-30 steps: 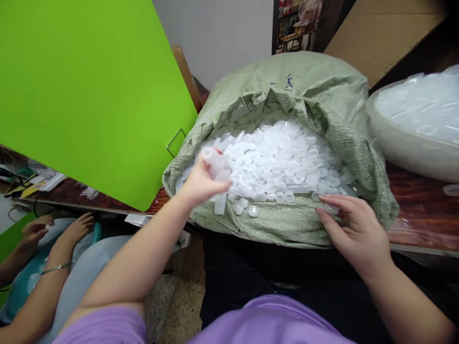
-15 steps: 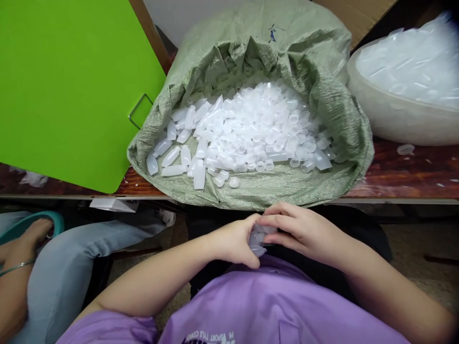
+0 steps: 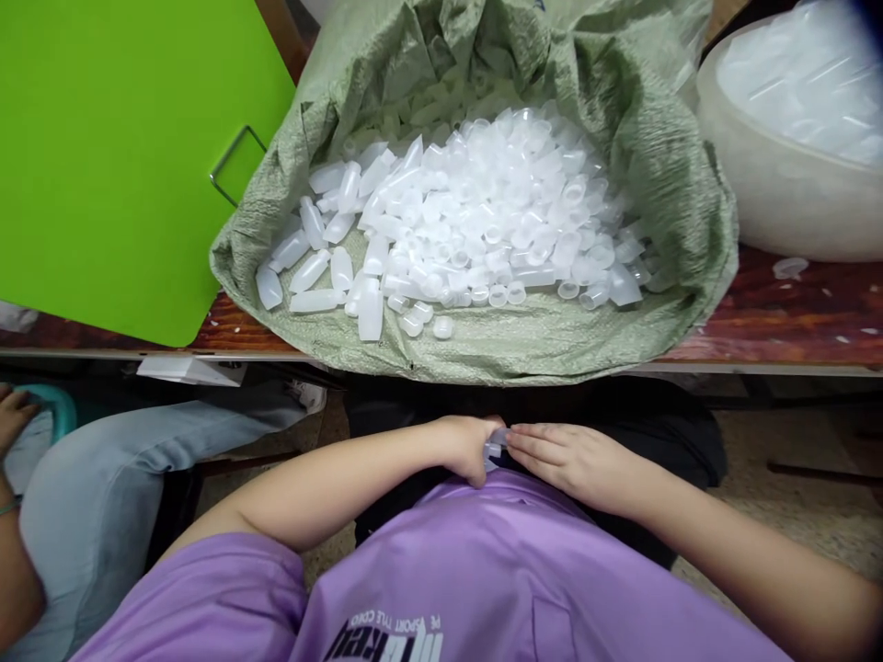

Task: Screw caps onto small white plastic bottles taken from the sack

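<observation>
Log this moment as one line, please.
left hand: holding translucent plastic pieces | right hand: close against them | green sack: open on table, loose pieces inside | bowl: filled, right of sack

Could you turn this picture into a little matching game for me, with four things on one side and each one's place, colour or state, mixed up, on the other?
Things:
1. Woven sack
2. Heaped bowl
3. Board
4. Wearer's left hand

Places, colours, states:
A. Flat and bright lime green
B. Curled around translucent plastic pieces
C. Dull green and wrinkled, mouth open
D. In the picture's upper right corner

Right pairs: 1-C, 2-D, 3-A, 4-B
</observation>
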`<state>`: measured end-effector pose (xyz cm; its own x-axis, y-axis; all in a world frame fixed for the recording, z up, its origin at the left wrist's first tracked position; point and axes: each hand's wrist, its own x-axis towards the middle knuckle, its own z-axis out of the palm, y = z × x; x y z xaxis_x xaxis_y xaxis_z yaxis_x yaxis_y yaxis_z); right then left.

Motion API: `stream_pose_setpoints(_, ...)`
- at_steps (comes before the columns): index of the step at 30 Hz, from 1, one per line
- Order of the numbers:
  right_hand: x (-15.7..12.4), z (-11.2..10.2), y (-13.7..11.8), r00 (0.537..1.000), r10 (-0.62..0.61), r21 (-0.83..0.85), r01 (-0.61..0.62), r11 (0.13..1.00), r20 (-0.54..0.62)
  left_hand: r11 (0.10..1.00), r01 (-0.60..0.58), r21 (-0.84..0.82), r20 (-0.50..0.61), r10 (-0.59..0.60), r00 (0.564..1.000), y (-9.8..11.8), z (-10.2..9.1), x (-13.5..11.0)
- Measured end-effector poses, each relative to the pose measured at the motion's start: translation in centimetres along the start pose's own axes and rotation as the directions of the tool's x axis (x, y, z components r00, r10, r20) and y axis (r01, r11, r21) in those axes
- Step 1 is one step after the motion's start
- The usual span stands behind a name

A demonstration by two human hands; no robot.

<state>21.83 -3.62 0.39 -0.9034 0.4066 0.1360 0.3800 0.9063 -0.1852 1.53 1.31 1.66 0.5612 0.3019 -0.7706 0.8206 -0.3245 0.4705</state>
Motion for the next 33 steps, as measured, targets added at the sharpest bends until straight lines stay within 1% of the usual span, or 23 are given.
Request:
stream_pose_setpoints(1,0.0,0.2,0.2,1.000,0.001,0.016,-0.002,1.000,0.007,1.000,-0.001,0.003,0.019,0.001,1.000,0.0,0.0,0.2)
stream_pose_setpoints(2,0.2,0.4,0.4,0.999,0.036,0.045,-0.037,0.998,0.014,1.000,0.002,0.005,0.034,-0.002,0.999,-0.1,-0.1,0.4)
stream_pose_setpoints(3,0.3,0.5,0.6,0.994,0.107,0.082,-0.109,0.991,0.027,1.000,0.004,0.002,0.044,-0.004,0.999,-0.1,-0.1,0.6)
stream_pose_setpoints(4,0.6,0.7,0.6,0.977,0.208,0.122,-0.212,0.970,0.046,1.000,0.007,-0.003,0.046,-0.007,0.999,-0.2,-0.1,0.7)
stream_pose_setpoints(5,0.9,0.8,0.6,0.942,0.328,0.157,-0.336,0.929,0.077,1.000,0.008,-0.011,0.047,-0.008,0.999,-0.3,-0.1,0.8)
stream_pose_setpoints(7,1.7,1.1,0.5,0.821,0.547,0.187,-0.571,0.800,0.167,1.000,0.003,-0.011,0.043,-0.003,0.999,-0.4,0.0,0.9)
stream_pose_setpoints(8,2.0,1.1,0.4,0.761,0.613,0.184,-0.647,0.740,0.210,1.000,0.002,0.000,0.038,-0.002,0.999,-0.4,0.0,0.9)
stream_pose_setpoints(9,2.3,1.2,0.3,0.719,0.651,0.177,-0.693,0.699,0.244,1.000,0.004,0.015,0.032,-0.005,0.999,-0.4,0.1,1.0)
stream_pose_setpoints(10,2.5,1.2,0.2,0.695,0.670,0.173,-0.717,0.675,0.263,1.000,0.008,0.025,0.029,-0.009,1.000,-0.5,0.1,1.0)
stream_pose_setpoints(11,2.6,1.2,0.2,0.692,0.670,0.185,-0.720,0.669,0.268,1.000,0.010,0.024,0.029,-0.011,1.000,-0.6,0.1,1.0)
stream_pose_setpoints(12,2.6,1.2,0.2,0.708,0.656,0.216,-0.706,0.675,0.263,1.000,0.008,0.008,0.029,-0.008,1.000,-0.7,0.1,1.0)
stream_pose_setpoints(14,2.2,1.3,0.2,0.754,0.615,0.307,-0.656,0.689,0.231,0.999,-0.016,-0.045,0.045,0.018,0.999,-0.9,-0.1,1.0)
stream_pose_setpoints(16,1.6,1.5,0.2,0.805,0.566,0.391,-0.587,0.710,0.180,0.997,-0.030,-0.076,0.064,0.035,0.997,-1.0,-0.3,0.9)
stream_pose_setpoints(17,1.2,1.7,0.2,0.832,0.534,0.410,-0.543,0.733,0.148,0.996,-0.027,-0.079,0.078,0.034,0.996,-1.0,-0.4,0.9)
stream_pose_setpoints(20,0.5,1.9,0.2,0.925,0.375,0.350,-0.371,0.860,0.057,0.998,-0.015,-0.066,0.135,0.024,0.991,-0.8,-0.7,0.9)
stream_pose_setpoints(22,0.2,1.9,0.3,0.966,0.255,0.261,-0.255,0.931,0.036,0.999,-0.028,-0.046,0.147,0.035,0.989,-0.6,-0.8,0.9)
stream_pose_setpoints(26,-0.2,1.8,0.6,0.994,0.106,0.108,-0.109,0.988,0.040,0.999,-0.039,-0.013,0.147,0.040,0.988,-0.3,-1.1,0.7)
stream_pose_setpoints(28,-0.4,1.8,0.7,0.999,0.029,0.062,-0.030,0.998,0.020,1.000,-0.029,-0.009,0.176,0.030,0.984,-0.2,-1.2,0.6)
stream_pose_setpoints(30,-0.5,2.0,0.9,0.999,-0.036,0.056,0.037,0.998,-0.007,1.000,-0.014,-0.016,0.219,0.017,0.976,-0.3,-1.2,0.7)
stream_pose_setpoints(31,-0.4,2.1,1.0,0.999,-0.044,0.071,0.044,0.997,-0.012,1.000,-0.006,-0.027,0.239,0.012,0.971,-0.4,-1.2,0.8)
stream_pose_setpoints(32,-0.3,2.2,1.0,1.000,-0.016,0.094,0.017,0.995,-0.013,0.999,0.000,-0.040,0.251,0.011,0.968,-0.5,-1.1,0.9)
stream_pose_setpoints(33,-0.1,2.3,1.1,0.999,0.051,0.126,-0.051,0.991,-0.001,0.998,-0.001,-0.056,0.252,0.015,0.968,-0.6,-1.1,1.0)
